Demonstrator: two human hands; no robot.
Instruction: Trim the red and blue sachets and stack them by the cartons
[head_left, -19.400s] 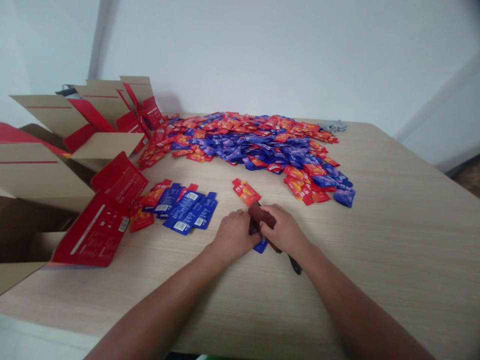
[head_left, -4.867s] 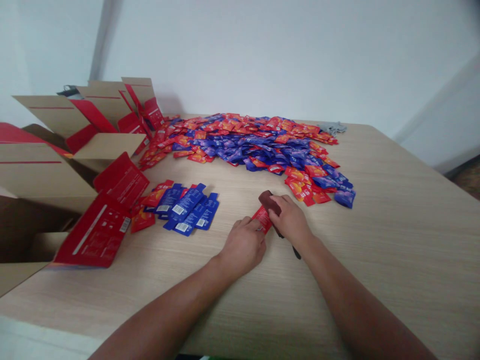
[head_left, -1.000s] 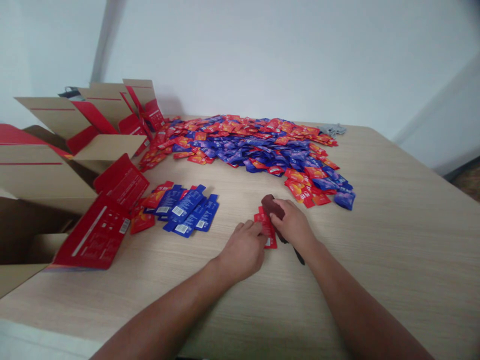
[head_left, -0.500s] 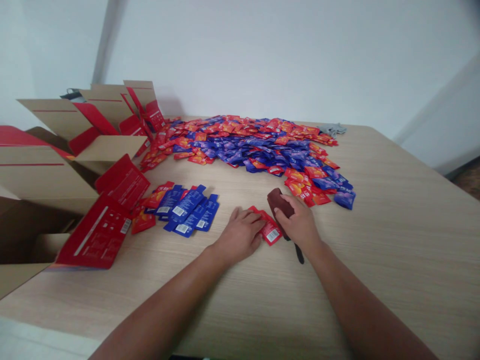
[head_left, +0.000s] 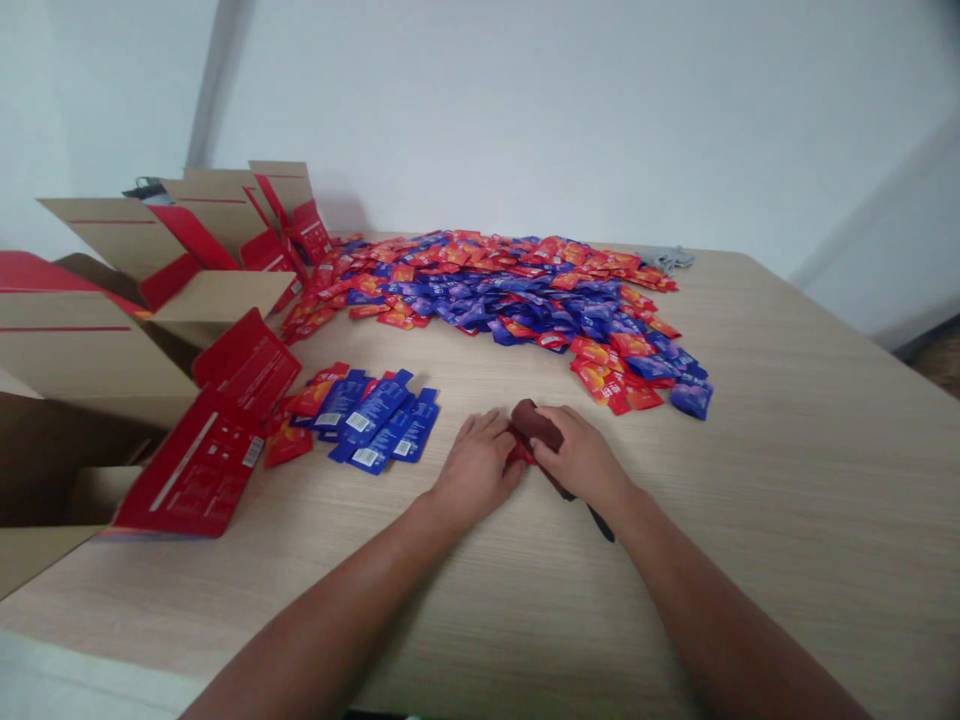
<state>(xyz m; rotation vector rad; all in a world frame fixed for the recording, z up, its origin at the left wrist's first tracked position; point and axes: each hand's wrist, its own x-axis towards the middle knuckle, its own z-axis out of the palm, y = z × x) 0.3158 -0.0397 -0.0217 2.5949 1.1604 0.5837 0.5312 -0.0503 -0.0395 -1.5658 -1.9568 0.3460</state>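
Note:
My left hand point(head_left: 484, 462) lies low on the table, thumb and fingers holding down the left part of a red packet point(head_left: 524, 453). Only a small piece of that packet shows. My right hand point(head_left: 589, 455) is wrapped round a dark brown, soft-looking pouch point(head_left: 537, 427) with a thin black strap point(head_left: 600, 523) trailing toward me. The pouch covers the right part of the red packet. To the left of my hands lies a small overlapping stack of flat blue sleeves point(head_left: 375, 415) with white barcode labels. Several red-orange packets point(head_left: 288, 440) lie partly under it.
A wide heap of red-orange and blue-purple packets point(head_left: 517, 295) spreads across the far half of the wooden table point(head_left: 765, 450). Open cardboard boxes point(head_left: 82, 340) with red printed flaps point(head_left: 195, 465) crowd the left side. A grey cloth point(head_left: 669, 260) lies at the back right.
My right hand has moved left with the brown pouch, bringing it over the red packet, most of which is now covered. My left hand has shifted slightly right.

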